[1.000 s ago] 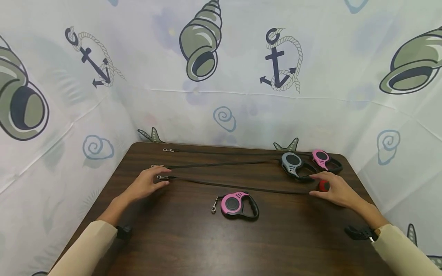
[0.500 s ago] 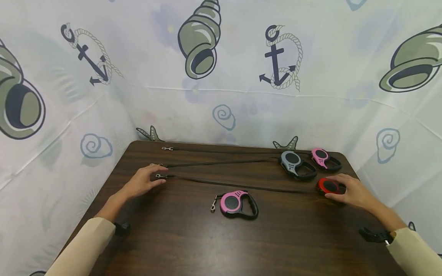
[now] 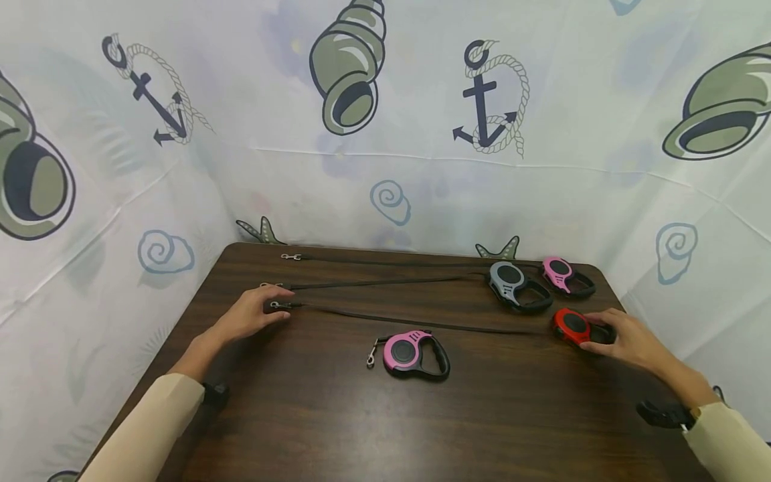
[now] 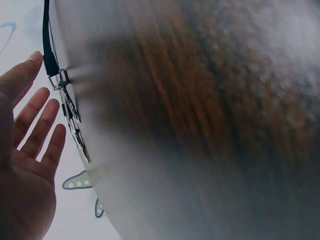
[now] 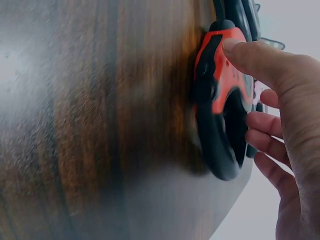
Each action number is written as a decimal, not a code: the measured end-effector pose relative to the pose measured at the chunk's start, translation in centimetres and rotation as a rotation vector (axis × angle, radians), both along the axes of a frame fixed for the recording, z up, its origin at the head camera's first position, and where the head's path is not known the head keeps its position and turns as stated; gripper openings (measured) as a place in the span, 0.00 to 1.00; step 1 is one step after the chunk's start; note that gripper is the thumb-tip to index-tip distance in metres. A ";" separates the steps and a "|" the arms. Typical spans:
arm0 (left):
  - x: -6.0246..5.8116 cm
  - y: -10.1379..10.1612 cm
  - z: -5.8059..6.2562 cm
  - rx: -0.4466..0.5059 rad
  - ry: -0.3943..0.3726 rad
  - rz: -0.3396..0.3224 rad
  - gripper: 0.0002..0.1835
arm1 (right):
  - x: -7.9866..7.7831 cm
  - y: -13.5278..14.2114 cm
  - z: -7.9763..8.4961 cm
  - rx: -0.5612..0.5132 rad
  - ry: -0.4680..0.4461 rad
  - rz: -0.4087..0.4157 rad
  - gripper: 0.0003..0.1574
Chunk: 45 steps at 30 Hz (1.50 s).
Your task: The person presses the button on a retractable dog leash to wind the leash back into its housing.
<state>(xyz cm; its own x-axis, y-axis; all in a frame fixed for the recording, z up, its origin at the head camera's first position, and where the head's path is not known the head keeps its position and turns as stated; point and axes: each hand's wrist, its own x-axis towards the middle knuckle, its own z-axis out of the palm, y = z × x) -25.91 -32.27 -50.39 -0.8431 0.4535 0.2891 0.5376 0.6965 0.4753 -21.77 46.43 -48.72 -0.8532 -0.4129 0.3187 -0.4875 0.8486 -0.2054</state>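
My left hand [image 3: 249,316] hovers with parted fingers near the metal clips at the left ends of the leash cords. One clip [image 3: 280,305] lies just by its thumb, and another is partly covered by the fingers. In the left wrist view, these fingers [image 4: 37,125] hold nothing. My right hand [image 3: 632,343] is at the red and black retractable leash [image 3: 567,324], beside its handle. The right wrist view has the thumb [image 5: 250,55] at the red casing [image 5: 226,70] and the other fingers loose near the handle loop; firm contact is hard to tell.
A grey retractable leash [image 3: 507,278] and a pink one [image 3: 559,269] lie behind the red one, their cords drawn out leftward. Another pink leash [image 3: 402,352], its clip [image 3: 371,358] close by, lies mid-table. Patterned cloth [image 3: 421,120] surrounds the brown table [image 3: 373,428].
The red leash, mostly hidden under my right hand a second ago, now shows in full. That hand has moved right, with its fingers looser around the leash. My left hand stays almost still.
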 end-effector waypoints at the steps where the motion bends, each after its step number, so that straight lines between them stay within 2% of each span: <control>1: 0.0 0.0 -0.1 0.000 -0.003 -0.003 0.25 | 0.0 0.1 -0.1 0.003 -0.003 -0.006 0.41; 9: -0.6 0.0 -0.6 -0.025 0.030 -0.044 0.23 | 0.3 0.7 -1.0 0.021 -0.014 -0.023 0.47; 16: -1.2 0.1 -0.9 -0.056 0.021 -0.032 0.19 | 0.4 1.0 -1.9 0.003 -0.031 -0.009 0.53; 30: -2.3 1.2 -1.6 -0.076 0.022 0.019 0.10 | 0.4 1.0 -2.5 -0.015 0.005 0.018 0.48; 45: -2.2 1.2 -1.0 -0.093 -0.019 0.042 0.05 | 0.3 1.1 -2.3 -0.021 0.018 0.051 0.44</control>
<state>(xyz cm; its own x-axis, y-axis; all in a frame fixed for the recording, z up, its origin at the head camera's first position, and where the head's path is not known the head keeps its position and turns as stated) -28.14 -31.04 -51.44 -0.8669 0.4415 0.2313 0.4984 0.7597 0.4178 -21.51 47.49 -51.01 -0.8251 -0.4491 0.3428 -0.5341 0.8178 -0.2143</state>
